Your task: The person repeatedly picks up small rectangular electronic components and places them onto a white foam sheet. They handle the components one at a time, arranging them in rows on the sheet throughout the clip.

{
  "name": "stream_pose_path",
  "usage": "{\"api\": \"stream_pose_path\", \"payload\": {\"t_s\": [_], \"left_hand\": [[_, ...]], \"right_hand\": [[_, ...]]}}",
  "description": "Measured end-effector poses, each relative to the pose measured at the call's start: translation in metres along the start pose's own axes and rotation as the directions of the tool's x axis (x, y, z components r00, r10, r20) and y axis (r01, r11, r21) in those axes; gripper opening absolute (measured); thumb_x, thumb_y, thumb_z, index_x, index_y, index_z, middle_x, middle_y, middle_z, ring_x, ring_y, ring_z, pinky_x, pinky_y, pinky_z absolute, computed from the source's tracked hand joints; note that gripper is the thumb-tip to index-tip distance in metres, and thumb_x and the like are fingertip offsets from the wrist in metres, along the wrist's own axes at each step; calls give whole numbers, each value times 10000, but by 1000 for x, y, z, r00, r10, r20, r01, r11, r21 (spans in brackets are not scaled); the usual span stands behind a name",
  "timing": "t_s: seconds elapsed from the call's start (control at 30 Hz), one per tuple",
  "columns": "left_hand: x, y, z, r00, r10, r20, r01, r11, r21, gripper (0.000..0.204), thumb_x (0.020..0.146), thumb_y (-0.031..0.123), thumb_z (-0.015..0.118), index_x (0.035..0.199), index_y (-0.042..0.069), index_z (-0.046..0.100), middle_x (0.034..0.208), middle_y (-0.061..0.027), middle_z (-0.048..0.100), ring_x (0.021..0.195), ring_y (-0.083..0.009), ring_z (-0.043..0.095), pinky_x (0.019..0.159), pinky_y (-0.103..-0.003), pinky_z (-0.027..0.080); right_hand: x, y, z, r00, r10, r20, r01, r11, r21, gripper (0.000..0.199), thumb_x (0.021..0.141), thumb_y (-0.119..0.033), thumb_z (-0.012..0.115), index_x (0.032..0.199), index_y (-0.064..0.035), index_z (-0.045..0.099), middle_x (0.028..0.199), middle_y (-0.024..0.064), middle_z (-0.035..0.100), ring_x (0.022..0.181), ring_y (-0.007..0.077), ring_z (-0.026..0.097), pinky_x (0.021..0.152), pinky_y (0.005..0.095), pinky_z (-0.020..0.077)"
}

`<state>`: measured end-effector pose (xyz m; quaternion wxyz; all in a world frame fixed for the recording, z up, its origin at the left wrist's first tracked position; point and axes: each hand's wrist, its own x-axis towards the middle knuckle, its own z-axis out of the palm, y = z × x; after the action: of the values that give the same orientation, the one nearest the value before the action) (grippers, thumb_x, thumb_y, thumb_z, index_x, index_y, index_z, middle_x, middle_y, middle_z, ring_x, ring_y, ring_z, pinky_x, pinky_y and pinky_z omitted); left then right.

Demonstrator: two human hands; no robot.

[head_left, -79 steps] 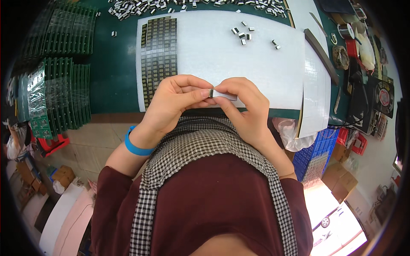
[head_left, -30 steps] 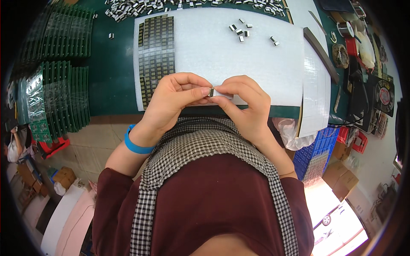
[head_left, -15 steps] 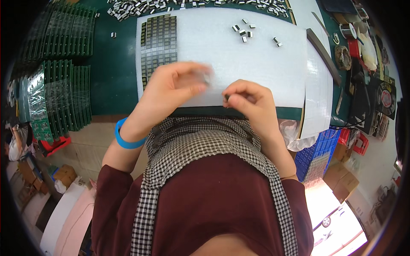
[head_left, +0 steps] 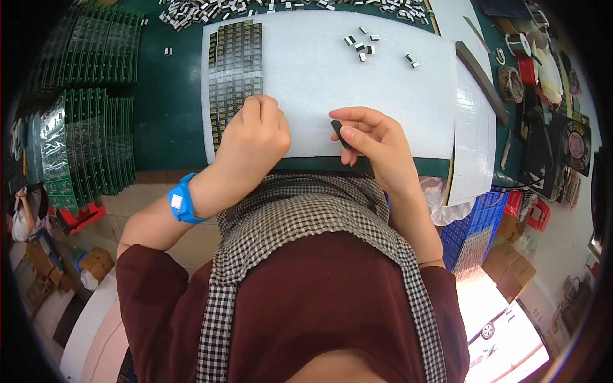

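My left hand (head_left: 253, 135) is closed, fingers curled downward, at the right edge of a sheet of small dark labels with gold print (head_left: 239, 60). Whatever its fingertips hold, if anything, is hidden beneath the hand. Between the thumb and fingers of my right hand (head_left: 377, 142) is a small black block (head_left: 341, 134), tilted and raised above the near edge of a white foam board (head_left: 306, 70). Several little black-and-white blocks (head_left: 359, 47) lie loose on the far right part of that board.
A heap of similar blocks (head_left: 217, 9) spreads along the far edge of the green table (head_left: 159, 96). Rows of green circuit boards (head_left: 83, 140) stand at the left. A dark bar (head_left: 482, 83) lies to the right, near a solder spool (head_left: 518, 45). Below is a blue crate (head_left: 476, 223).
My left hand has moved left and down onto the label sheet, its fingers closing. My right hand has turned slightly, so the black block shows more.
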<state>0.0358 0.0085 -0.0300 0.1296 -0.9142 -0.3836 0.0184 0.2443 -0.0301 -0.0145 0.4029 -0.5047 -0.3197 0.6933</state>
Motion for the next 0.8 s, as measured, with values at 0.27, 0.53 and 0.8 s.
{"api": "stream_pose_path", "payload": {"t_s": [0.27,0.53,0.8], "left_hand": [[14,-37,-30,900,-88,428,346,-453,-822,142,793,-23,624,934,-38,631,865,-104,667,767,-193,664,695,-263,523],[10,-10,-8,872,119,475,380,-776,-504,122,850,34,630,955,-27,633,887,-109,674,808,-155,671,762,-247,556],[12,-1,-25,867,-26,498,418,-507,-754,136,829,-35,580,964,-41,600,860,-91,665,800,-132,661,734,-225,544]], "right_hand": [[-3,7,13,821,-571,5,445,635,-631,179,765,-53,696,939,-33,662,856,67,646,710,144,615,609,240,485],[-2,7,19,693,-712,117,556,423,-715,190,725,-16,712,906,-45,664,840,67,639,703,180,618,565,267,491],[-6,8,20,675,-674,301,526,152,-837,208,719,-46,705,923,-55,665,827,65,632,714,206,625,574,282,501]]}}
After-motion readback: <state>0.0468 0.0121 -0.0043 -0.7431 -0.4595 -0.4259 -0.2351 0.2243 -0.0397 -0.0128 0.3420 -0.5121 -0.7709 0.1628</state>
